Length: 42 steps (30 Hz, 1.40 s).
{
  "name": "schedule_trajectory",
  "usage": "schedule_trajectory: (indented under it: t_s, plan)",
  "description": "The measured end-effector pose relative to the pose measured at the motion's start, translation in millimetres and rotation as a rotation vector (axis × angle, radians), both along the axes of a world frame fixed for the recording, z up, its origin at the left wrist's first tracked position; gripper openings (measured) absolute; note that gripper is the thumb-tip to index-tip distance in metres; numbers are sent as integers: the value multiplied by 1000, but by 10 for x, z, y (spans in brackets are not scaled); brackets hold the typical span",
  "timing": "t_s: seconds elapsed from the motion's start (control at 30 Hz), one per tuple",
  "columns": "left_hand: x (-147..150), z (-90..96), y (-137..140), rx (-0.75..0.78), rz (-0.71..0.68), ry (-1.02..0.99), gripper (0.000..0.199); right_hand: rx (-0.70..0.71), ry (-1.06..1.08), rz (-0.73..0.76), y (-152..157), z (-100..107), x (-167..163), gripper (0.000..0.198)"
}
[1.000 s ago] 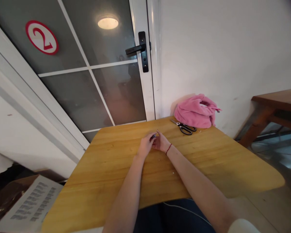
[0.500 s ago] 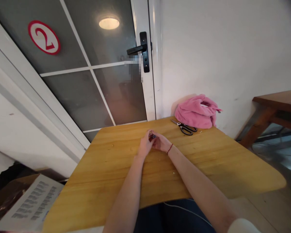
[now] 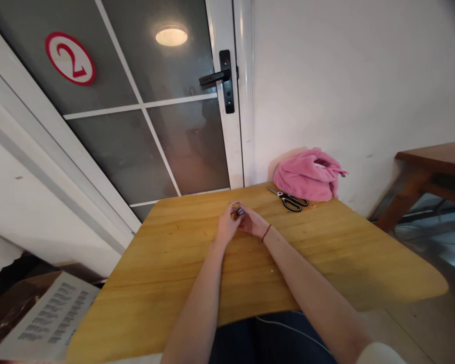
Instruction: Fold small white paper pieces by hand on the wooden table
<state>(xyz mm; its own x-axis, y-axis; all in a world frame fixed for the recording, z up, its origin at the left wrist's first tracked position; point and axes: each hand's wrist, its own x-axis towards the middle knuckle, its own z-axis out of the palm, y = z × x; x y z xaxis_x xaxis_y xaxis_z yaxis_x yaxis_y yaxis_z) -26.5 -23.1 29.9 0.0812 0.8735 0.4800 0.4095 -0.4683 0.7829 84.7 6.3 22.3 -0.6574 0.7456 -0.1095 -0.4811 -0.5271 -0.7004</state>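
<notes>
Over the middle of the wooden table (image 3: 167, 273), my left hand (image 3: 226, 222) and my right hand (image 3: 252, 222) meet, fingertips close together. Between them is a small dark, shiny object (image 3: 238, 213) with reddish and silvery parts; its kind is too small to make out. Fingers of both hands are curled around it and cover most of it. A thin red cord (image 3: 266, 232) circles my right wrist. Beyond my right hand, black-handled scissors (image 3: 291, 201) lie on the table beside a pink plush bundle (image 3: 307, 174).
A framed glass door (image 3: 109, 146) with a black handle (image 3: 227, 81) stands behind the table. At the lower left is a cardboard box (image 3: 45, 313) with printed panels. Another wooden table (image 3: 436, 154) is at the right. Tiny bits lie on the tabletop.
Both hands stay in nearly the same place. The small object between the fingers shows slightly more of its silvery and reddish surface.
</notes>
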Motion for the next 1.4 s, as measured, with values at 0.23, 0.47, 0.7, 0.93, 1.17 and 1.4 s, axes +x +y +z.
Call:
schedule_trajectory:
  t_s: [0.23,0.47,0.7,0.93,1.17,1.4]
  plan:
    - [-2,11,-17,-30,59,44,41,30,-7,36,-13,4,3,21]
    - [2,17,-29,-24,46,37,39,19,-48,8,-5,-16,-8,17]
    - [16,-17,2,-11,29,28,42,15,-47,-42,-31,11,-24,20]
    - [31,-115,61,-8,-7,4,46,21,-29,-46,-9,-32,-36,21]
    - [28,-186,117,26,-44,-4,48,-26,-52,-49,23,-100,-64,22]
    - [34,-177,116,123,-18,86,34,-84,50,-9,-34,-27,-69,22]
